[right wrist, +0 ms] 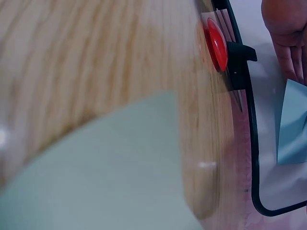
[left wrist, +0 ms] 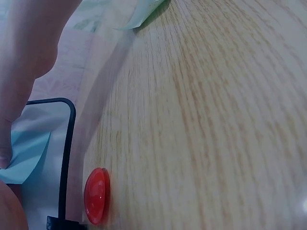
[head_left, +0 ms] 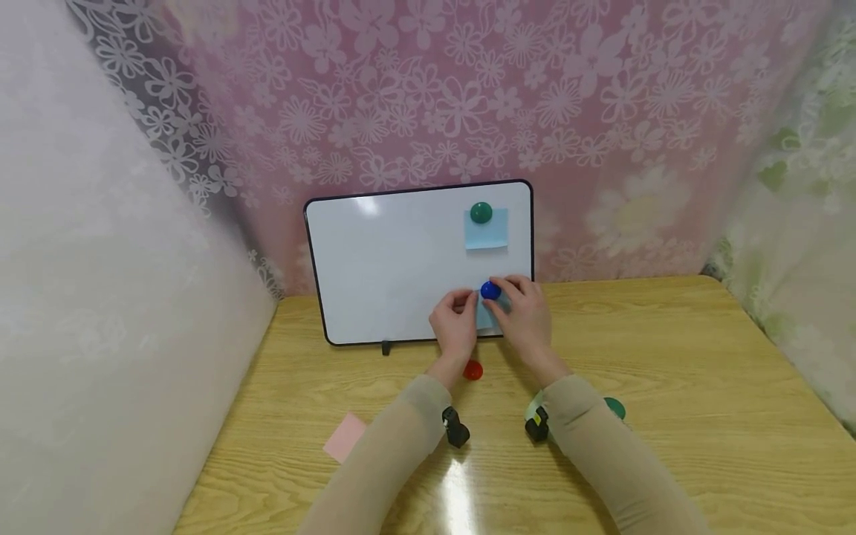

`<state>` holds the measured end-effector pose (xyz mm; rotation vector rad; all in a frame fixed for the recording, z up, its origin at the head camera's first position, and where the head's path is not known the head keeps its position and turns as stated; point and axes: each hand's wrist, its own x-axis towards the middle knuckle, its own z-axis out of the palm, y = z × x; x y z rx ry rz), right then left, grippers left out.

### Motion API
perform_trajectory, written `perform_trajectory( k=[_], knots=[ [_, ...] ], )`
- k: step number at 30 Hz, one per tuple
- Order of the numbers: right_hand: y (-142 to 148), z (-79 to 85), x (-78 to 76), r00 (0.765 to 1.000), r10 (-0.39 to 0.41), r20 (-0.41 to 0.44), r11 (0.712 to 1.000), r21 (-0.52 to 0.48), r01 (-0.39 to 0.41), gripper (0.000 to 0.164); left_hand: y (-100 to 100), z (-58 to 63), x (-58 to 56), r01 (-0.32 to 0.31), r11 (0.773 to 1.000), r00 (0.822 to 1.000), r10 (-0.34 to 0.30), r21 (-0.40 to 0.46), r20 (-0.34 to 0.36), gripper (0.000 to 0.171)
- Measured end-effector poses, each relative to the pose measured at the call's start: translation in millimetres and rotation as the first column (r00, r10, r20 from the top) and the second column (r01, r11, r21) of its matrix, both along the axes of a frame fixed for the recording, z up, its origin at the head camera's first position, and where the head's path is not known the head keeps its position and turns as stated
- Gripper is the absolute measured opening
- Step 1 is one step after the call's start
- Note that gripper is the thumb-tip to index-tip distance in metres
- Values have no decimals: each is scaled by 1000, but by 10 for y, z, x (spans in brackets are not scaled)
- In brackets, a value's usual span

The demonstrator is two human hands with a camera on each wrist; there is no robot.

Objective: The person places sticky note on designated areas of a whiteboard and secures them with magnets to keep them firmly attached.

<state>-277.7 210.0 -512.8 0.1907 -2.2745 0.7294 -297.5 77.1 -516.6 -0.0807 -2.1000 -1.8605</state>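
A whiteboard (head_left: 388, 267) with a dark frame stands upright at the back of the table. Low on its right side is a blue sticky note (head_left: 484, 318), partly covered by the hands. My left hand (head_left: 456, 323) pinches the note's left edge between curled fingers and thumb. With thumb and fingertips, my right hand (head_left: 528, 316) holds a round blue magnet (head_left: 490, 290) at the upper part of this note. Above them, a green magnet (head_left: 481, 212) sits on the top edge of another blue note (head_left: 487, 236), whose lower edge curls outward.
A red magnet (head_left: 473, 370) lies on the table before the board, near its black foot (right wrist: 237, 64). A pink note (head_left: 345, 437) lies by the left sleeve. Around the right sleeve are a pale green note (right wrist: 120, 167) and a dark green magnet (head_left: 615, 407). Flowered curtain (head_left: 428, 96) hangs behind.
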Motion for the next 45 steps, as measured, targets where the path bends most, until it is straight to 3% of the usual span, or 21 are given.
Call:
perform_trajectory(
  k=[17,25,35,40,45],
  knots=[
    [-26,-26,-7,1000,-19,5,999,-37,19,43,-49,-48,-14,-19,999,999,20,26,-37,7],
    [-19,-13,16,1000,-18,0,997,-70,18,44,-81,-53,3,-23,1000,995,22,-1,-92,8],
    [40,64,145,998,59,-37,989,-134,-63,43,-191,-39,103,63,998,994,-65,-30,-83,12],
    [106,78,222,996,94,4,981,-171,-91,42,-275,-34,157,115,993,986,-118,-38,-117,15],
    [215,55,338,989,136,55,982,-140,-128,42,-396,-30,249,160,985,973,-168,-61,-158,14]
  ],
)
